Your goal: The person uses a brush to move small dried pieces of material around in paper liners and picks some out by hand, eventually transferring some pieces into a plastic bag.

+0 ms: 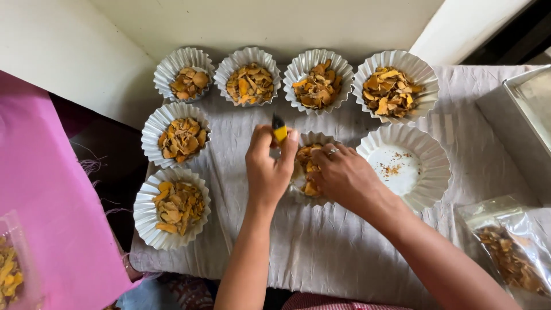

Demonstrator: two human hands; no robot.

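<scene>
My left hand [268,166] is closed around a small yellow and black tool [279,131] that sticks up above the fingers. My right hand [344,178], with a ring on one finger, rests over a white fluted paper cup [319,139] partly filled with orange dried slices [307,166], its fingertips in the slices. Whether those fingers pinch a slice is hidden. Both hands meet over this cup at the middle of a wrinkled pale cloth [321,247].
Several fluted cups of orange slices ring the hands: at the back [251,74], [390,86] and at the left [175,135], [171,208]. A nearly empty cup [425,172] sits right. A clear bag of dried pieces [508,252], a metal tray [531,103] and pink fabric [46,218] lie around.
</scene>
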